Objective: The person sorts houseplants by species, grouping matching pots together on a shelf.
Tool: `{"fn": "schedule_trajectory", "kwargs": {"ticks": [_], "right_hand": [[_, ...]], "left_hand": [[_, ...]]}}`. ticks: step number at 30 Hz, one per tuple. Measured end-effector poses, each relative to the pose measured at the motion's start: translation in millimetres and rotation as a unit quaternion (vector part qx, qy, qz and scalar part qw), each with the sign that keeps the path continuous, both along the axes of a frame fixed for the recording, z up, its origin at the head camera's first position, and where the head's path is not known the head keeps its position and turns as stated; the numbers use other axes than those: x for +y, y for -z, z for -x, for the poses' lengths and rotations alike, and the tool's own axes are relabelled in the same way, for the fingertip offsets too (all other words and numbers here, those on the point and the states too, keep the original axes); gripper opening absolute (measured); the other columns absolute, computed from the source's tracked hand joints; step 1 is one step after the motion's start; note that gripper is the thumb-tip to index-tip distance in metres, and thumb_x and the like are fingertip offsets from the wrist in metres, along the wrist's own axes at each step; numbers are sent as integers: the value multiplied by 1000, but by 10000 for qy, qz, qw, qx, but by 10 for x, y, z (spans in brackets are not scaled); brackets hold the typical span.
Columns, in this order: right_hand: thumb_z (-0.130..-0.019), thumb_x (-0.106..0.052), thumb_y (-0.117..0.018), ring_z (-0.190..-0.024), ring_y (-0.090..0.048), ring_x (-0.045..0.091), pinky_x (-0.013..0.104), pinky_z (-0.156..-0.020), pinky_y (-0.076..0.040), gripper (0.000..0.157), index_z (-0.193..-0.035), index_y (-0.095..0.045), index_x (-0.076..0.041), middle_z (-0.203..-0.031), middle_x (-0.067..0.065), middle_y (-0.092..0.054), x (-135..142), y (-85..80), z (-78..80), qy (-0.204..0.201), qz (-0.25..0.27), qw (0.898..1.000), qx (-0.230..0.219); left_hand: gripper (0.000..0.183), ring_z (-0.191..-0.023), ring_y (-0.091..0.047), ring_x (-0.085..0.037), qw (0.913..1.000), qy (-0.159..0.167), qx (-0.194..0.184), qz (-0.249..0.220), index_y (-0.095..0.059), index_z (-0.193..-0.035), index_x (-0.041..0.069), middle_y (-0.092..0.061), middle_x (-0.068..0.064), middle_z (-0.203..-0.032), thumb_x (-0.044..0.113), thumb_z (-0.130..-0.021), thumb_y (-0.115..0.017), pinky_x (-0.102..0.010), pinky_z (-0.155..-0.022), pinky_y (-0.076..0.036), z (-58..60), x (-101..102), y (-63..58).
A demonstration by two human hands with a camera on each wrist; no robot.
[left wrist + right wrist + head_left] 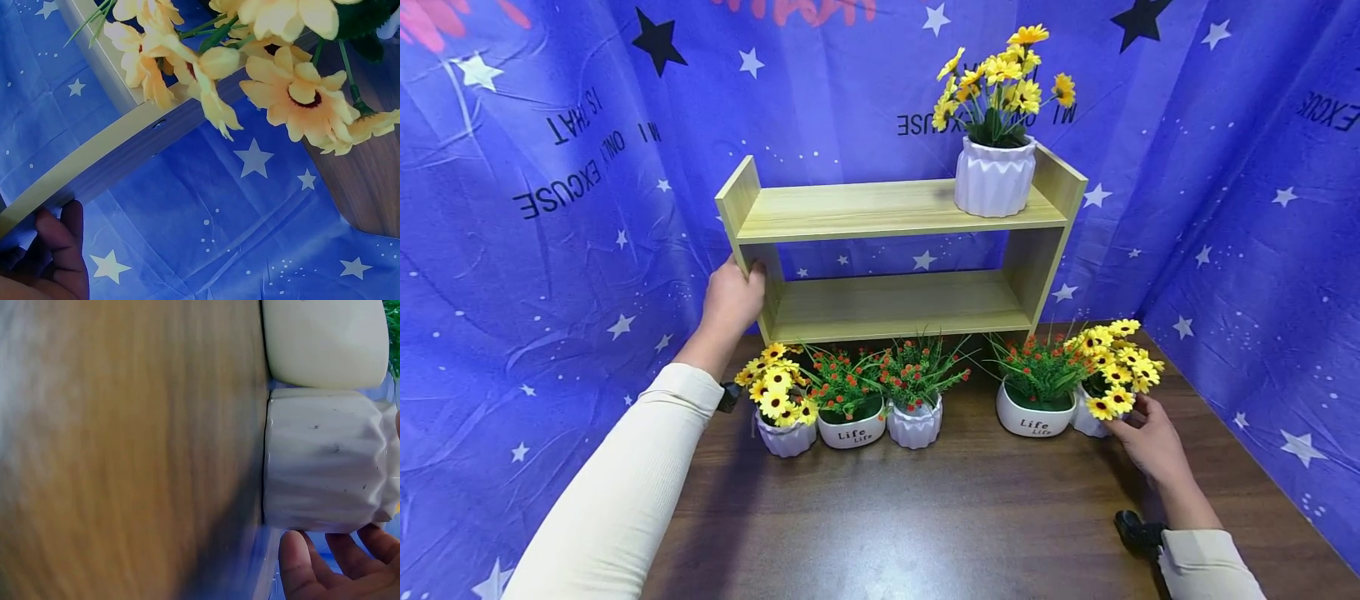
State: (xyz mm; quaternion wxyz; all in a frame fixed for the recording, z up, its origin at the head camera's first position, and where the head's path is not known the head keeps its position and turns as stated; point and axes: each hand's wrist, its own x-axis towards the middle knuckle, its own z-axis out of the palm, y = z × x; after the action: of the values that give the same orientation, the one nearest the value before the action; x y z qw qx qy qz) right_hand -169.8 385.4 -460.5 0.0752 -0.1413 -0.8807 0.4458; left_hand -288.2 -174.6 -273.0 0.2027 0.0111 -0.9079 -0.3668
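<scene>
My left hand (pixel 733 293) grips the left side panel of a two-tier wooden shelf (pixel 850 207); in the left wrist view its curled fingers (pixel 59 240) lie against the panel. At the right end of the pot row, my right hand (pixel 1152 440) holds a white fluted flowerpot (pixel 325 461) with yellow flowers (pixel 1116 367). Its fingers lie along the pot's side in the right wrist view, and the thumb is mostly out of frame. Another fluted flowerpot (pixel 995 179) with yellow flowers stands on the shelf's upper board, at the right.
Before the shelf, a yellow-flowered pot (pixel 786 437), an oval "Life" pot (pixel 852 432) and a red-flowered fluted pot (pixel 915 425) stand together. Another oval "Life" pot (pixel 1036 419) adjoins the held one. All are on a brown wooden table (pixel 910 517); a blue starred curtain (pixel 850 92) hangs behind.
</scene>
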Motion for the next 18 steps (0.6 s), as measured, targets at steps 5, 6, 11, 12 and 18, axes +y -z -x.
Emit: {"fn": "schedule_trajectory", "kwargs": {"ticks": [5, 6, 11, 12, 18], "right_hand": [[-96, -31, -65, -130, -39, 53, 9, -68, -39, 86, -148, -15, 16, -143, 42, -31, -73, -14, -35, 73, 224, 9997, 29], [-96, -31, -66, -130, -40, 53, 8, -67, -39, 86, -147, -16, 16, -143, 41, -31, -90, -13, -45, 96, 233, 9997, 28], [-94, -32, -67, -130, -42, 52, 16, -77, -50, 87, -147, -17, 16, -144, 40, -32, -175, -18, -75, 278, 242, 9993, -2], [-94, -32, -68, -129, -43, 51, 22, -81, -51, 86, -147, -19, 16, -143, 40, -34, -186, -16, -74, 332, 169, 9993, -4], [-93, -30, -68, -124, -47, 47, 30, -85, -48, 80, -143, -25, 16, -137, 37, -40, -207, 28, -28, 588, 52, 9982, 91]], "left_hand": [[38, -107, -60, -48, 10000, 20, 20, -19, -55, -124, -1, -62, -31, -120, 29, -103, -43, -58, -91, -46, -10, -4, -6], [38, -107, -61, -48, 10000, 31, 19, -26, -55, -124, -1, -62, -31, -120, 29, -103, -43, -58, -91, -46, -11, -6, -7], [39, -107, -61, -48, 10000, 58, -10, -65, -54, -125, -1, -62, -31, -120, 29, -104, -43, -58, -91, -46, -21, -14, -21], [39, -107, -61, -48, 10000, 58, -10, -78, -54, -126, -1, -62, -31, -120, 29, -104, -43, -58, -91, -46, -23, -14, -24], [40, -108, -60, -48, 10000, 81, 12, -37, -54, -126, -1, -61, -32, -121, 29, -104, -42, -58, -91, -46, -24, -5, -14]]}}
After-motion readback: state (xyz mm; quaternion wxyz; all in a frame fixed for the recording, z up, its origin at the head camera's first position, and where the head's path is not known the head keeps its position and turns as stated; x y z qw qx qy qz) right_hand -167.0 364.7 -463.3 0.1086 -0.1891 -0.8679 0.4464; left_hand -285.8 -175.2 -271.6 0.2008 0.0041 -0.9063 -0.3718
